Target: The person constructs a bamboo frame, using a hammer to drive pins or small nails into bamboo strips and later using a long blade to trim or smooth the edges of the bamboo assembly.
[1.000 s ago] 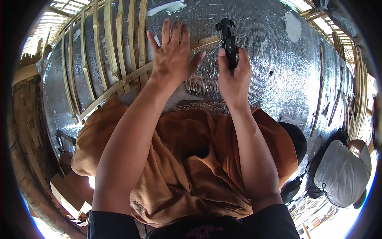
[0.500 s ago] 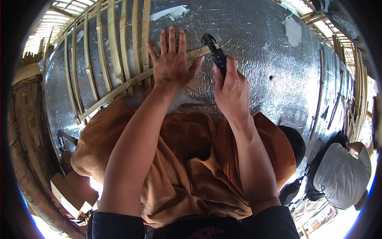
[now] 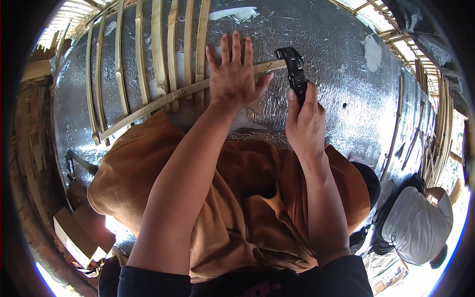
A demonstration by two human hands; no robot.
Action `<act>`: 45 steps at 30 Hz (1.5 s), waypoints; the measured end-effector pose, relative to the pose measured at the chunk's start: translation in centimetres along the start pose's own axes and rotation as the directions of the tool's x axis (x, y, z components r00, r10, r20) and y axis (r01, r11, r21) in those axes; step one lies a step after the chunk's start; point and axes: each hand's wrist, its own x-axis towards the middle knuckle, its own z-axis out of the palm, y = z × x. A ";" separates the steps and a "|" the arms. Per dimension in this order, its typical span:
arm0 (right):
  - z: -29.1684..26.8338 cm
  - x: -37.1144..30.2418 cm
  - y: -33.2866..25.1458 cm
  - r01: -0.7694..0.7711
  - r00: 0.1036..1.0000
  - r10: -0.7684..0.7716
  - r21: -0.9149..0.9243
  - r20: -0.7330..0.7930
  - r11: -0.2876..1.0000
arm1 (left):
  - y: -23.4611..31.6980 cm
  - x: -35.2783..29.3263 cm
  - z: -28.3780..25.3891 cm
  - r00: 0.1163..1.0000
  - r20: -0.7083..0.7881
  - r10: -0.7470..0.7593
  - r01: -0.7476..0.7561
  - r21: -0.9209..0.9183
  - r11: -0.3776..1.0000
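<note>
My left hand [image 3: 231, 79] lies flat with its fingers spread, over a long bamboo strip [image 3: 158, 105]. The strip runs slantwise from the near left, passes under the hand and comes out toward the right. Its right end reaches the black hammer-shaped multi-tool [image 3: 296, 79]. My right hand [image 3: 306, 116] is closed round the tool's handle, and the head points away from me. Whether the tool's head touches the strip, I cannot tell. Several parallel bamboo slats [image 3: 158, 54] stretch away beyond the strip on the left. Part of the strip is hidden by my left hand.
A wrinkled silver foil sheet [image 3: 326, 64] lies under the work. Brown cloth [image 3: 247, 173] covers my lap. A cardboard box [image 3: 74, 235] stands at lower left, near a metal tool [image 3: 81, 163]. Another person in a white shirt [image 3: 415, 225] is at lower right. Thin sticks [image 3: 396, 131] lie on the right.
The whole view has shifted, so the hands and slats appear farther right. In my right hand the black tool has turned, its head now showing broadside. My left hand still lies on the strip.
</note>
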 end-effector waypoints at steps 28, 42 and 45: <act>-0.2 0.1 -2.0 0.105 0.984 -0.093 0.076 -0.151 0.992 | -0.2 0.1 -1.5 0.994 0.108 0.012 -0.010 -0.024 1.000; 1.1 -0.4 -0.7 -0.073 0.974 0.094 -0.108 0.208 0.991 | -0.2 -0.2 -0.6 0.998 0.058 0.020 -0.019 -0.016 1.000; 0.1 -0.2 -1.8 0.041 0.999 -0.041 0.024 -0.002 0.999 | -0.3 0.0 -0.8 0.998 0.062 0.018 -0.017 -0.013 1.000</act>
